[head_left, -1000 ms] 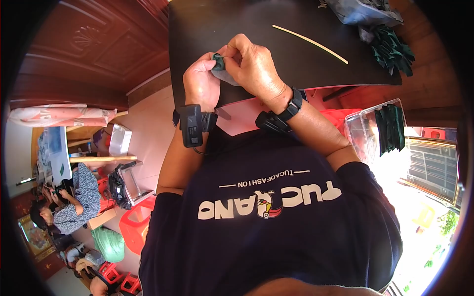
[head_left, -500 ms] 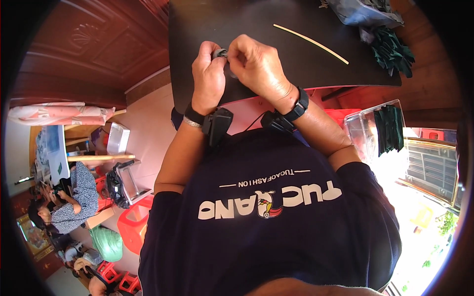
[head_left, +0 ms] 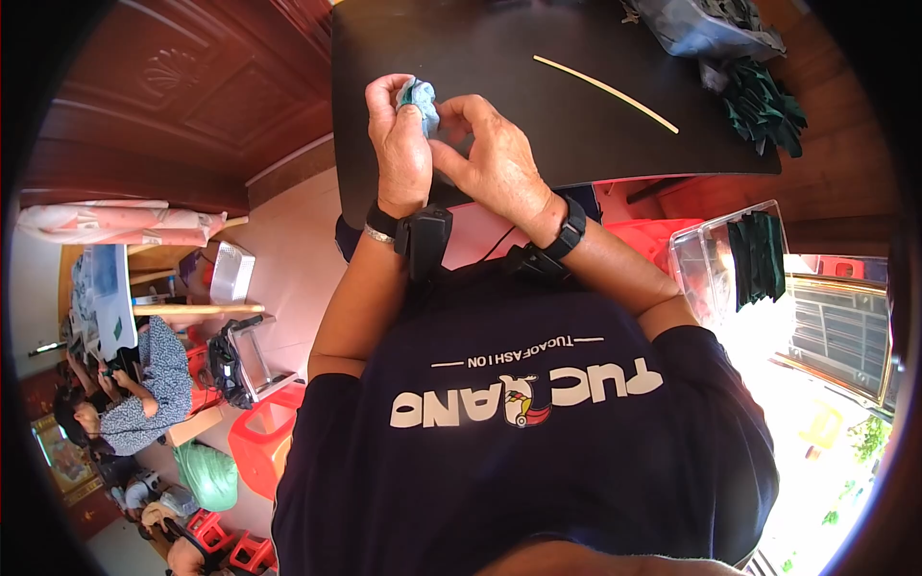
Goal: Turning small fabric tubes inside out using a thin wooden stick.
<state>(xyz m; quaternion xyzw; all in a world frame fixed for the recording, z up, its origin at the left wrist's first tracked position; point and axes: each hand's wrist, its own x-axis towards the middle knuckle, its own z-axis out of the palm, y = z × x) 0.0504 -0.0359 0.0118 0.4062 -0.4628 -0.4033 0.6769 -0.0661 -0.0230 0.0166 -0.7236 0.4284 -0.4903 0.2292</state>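
A small crumpled piece of light blue and dark green cloth [head_left: 418, 99] sticks up from my left hand [head_left: 401, 149], which is closed on its lower part. Close on its right is my right hand [head_left: 495, 154], with thumb and forefinger apart and their tips near the cloth. I cannot make out anything held in the right hand. Both hands are over the black tabletop [head_left: 567, 144]. A thin pale stick-like strip [head_left: 610, 93] lies on the table beyond my right hand, slightly curved.
At the far right are a clear bin [head_left: 706, 34] of grey cloth pieces and a heap of dark green cloth strips [head_left: 764, 106]. A clear plastic box [head_left: 701, 254] with green cloth over its side stands by my right elbow. Another person [head_left: 149, 384] sits at the left.
The cloth in my left hand now shows as a larger light blue bundle. My right hand has moved slightly down and right, its pinch opened. The strip has not visibly been handled.
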